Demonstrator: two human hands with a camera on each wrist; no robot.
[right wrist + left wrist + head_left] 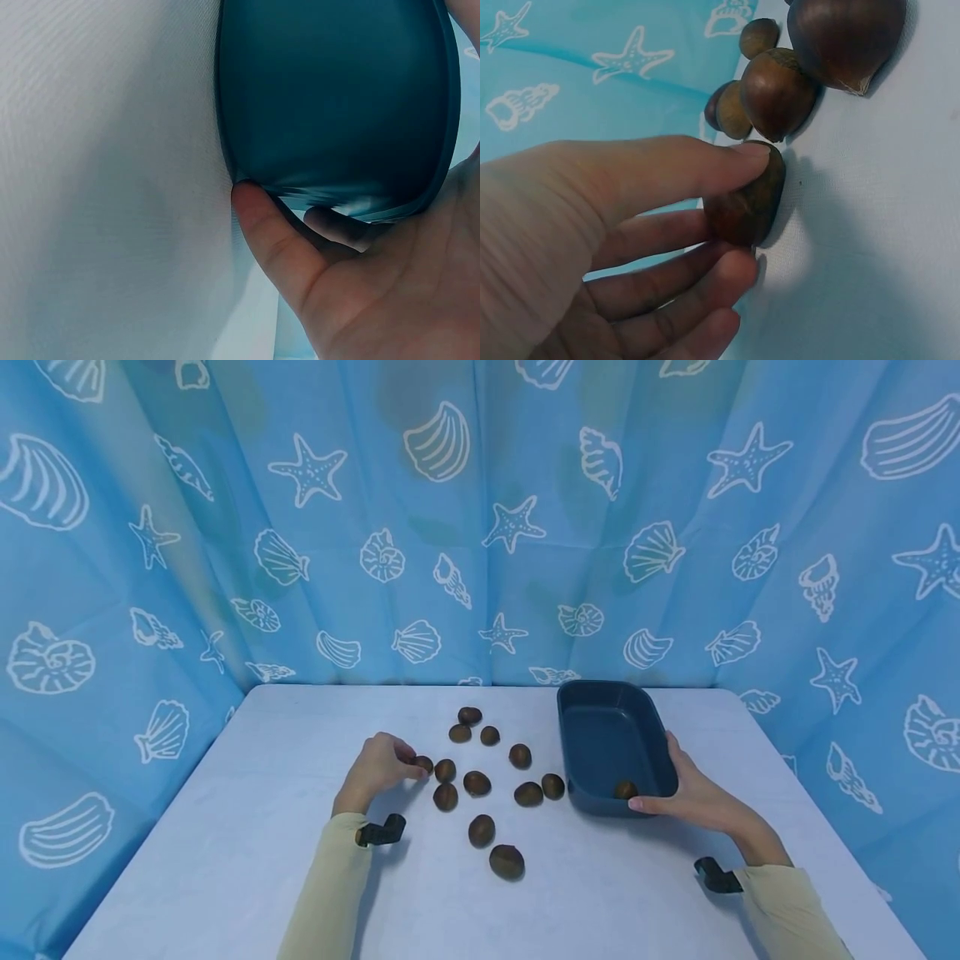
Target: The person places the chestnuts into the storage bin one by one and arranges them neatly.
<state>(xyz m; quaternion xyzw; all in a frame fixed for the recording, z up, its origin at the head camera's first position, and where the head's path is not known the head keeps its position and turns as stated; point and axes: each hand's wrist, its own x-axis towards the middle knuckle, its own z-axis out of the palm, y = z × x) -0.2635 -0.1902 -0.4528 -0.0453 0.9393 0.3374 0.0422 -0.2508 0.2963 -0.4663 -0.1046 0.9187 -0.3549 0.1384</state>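
Brown and smooth, a chestnut (754,201) is sitting between the thumb and fingers of the left hand (377,764), which is pinching it at the left end of the scattered group, its thumb lying over one side and its fingers curling in from the other; two loose chestnuts (445,770) are lying just to the right of that pinch, one nearer the person than the other; the right hand (699,795) is gripping the near right corner of a dark blue tray (611,743), its thumb pressing at the near rim and its other fingers spreading along the right side; inside, a single chestnut (626,789) is resting at the near end, close to that thumb; nine more chestnuts are spreading between the hands, three clustering toward the back, two lying side by side just left of the tray and two lying nearest the person; light-coloured sleeves (327,881) are covering the forearms, black fittings (384,831) are jutting out at the wrists; everything is resting on a white table (225,860); behind it a blue curtain (480,577) is hanging, patterned with white shells and starfish.
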